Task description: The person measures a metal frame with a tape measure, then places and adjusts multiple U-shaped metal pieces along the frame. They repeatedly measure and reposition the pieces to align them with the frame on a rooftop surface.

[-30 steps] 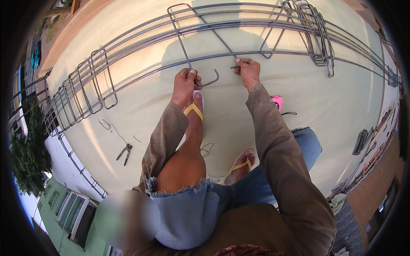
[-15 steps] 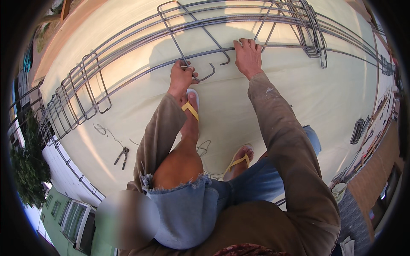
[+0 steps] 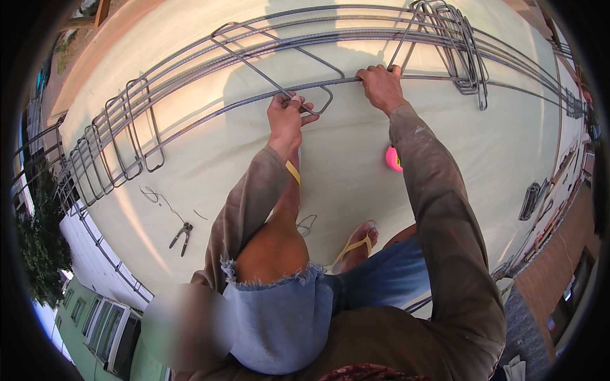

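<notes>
A bent steel stirrup (image 3: 250, 61) crosses several long ribbed rebar rods, leaning to the left. My left hand (image 3: 285, 119) is closed on its near corner, just below the nearest rebar rod (image 3: 235, 101). To the right, my right hand (image 3: 382, 87) has its fingers wrapped over that same rod, beside the leg of another stirrup (image 3: 400, 47). Whether its fingertips also touch that leg cannot be made out. Several stirrups (image 3: 135, 130) stand spaced along the rods at the left, and a bunch of stirrups (image 3: 467, 79) hangs at the right.
Pincers (image 3: 182, 239) and thin tie wire (image 3: 152, 195) lie on the pale floor (image 3: 343, 171) at left. A pink round object (image 3: 393, 159) sits by my right forearm. A small stirrup bundle (image 3: 530, 201) lies far right. My sandalled foot (image 3: 359, 244) is below.
The held stirrup has turned, its hooked near end swinging up toward the near rod. My left hand has moved right, my right hand slightly right and down. The pink object has come into view.
</notes>
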### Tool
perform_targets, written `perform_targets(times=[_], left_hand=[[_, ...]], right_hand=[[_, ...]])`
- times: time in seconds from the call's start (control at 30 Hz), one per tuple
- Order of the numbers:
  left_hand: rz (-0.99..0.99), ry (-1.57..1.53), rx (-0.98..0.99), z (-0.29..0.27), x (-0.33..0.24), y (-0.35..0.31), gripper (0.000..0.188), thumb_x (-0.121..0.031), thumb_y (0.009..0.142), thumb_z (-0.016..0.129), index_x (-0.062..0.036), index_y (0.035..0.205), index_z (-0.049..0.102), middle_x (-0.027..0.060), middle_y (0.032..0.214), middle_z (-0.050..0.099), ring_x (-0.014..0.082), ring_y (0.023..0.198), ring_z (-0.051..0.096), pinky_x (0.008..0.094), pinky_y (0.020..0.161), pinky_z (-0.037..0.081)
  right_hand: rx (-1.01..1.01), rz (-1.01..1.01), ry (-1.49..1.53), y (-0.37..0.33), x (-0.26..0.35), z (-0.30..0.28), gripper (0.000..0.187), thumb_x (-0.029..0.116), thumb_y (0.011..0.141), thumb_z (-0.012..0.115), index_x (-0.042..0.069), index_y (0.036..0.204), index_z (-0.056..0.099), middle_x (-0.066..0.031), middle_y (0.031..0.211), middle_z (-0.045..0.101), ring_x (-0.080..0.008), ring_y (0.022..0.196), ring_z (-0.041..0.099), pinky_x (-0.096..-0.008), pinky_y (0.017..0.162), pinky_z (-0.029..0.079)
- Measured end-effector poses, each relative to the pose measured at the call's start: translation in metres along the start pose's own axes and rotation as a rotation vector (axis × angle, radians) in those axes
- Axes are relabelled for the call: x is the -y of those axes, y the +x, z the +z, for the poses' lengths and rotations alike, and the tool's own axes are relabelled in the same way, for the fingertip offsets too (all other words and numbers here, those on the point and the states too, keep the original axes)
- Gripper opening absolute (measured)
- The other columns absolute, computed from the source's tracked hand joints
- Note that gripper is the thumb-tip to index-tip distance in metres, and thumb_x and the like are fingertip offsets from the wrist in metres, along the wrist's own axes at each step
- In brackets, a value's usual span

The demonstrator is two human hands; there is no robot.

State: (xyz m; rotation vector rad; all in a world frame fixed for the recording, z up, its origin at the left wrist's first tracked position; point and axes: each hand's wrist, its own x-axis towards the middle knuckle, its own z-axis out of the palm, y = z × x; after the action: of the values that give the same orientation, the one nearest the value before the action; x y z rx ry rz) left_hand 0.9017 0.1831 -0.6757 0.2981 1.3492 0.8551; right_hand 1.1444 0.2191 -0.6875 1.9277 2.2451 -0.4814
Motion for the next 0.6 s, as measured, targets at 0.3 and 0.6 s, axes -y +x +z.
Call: perform_targets(times=[0.3,0.6], left_hand=[[0.009,-0.032,0.138,0.006,-0.036,-0.013,0.013,-0.005,0.103,0.049,0.0022,0.114,0.048,0.0117,0.101,0.058,0.0242,0.088,0.068,0.0400,0.070,0.068],[-0.045,0.036,0.012,-0.017,-0.017,-0.004,0.017,-0.005,0.103,0.049,0.0007,0.120,0.047,0.0108,0.101,0.056,0.0235,0.089,0.067,0.0402,0.072,0.068]], right_hand=[[-0.013,0.007,0.015,0.001,0.000,0.005,0.019,0.013,0.093,0.061,0.015,0.105,0.075,-0.0059,0.095,0.070,-0.0254,0.104,0.063,-0.0554,0.099,0.032],[0.000,0.033,0.025,0.002,0.002,0.009,0.017,0.013,0.093,0.062,0.014,0.103,0.075,-0.0068,0.097,0.070,-0.0261,0.106,0.062,-0.0564,0.103,0.032]])
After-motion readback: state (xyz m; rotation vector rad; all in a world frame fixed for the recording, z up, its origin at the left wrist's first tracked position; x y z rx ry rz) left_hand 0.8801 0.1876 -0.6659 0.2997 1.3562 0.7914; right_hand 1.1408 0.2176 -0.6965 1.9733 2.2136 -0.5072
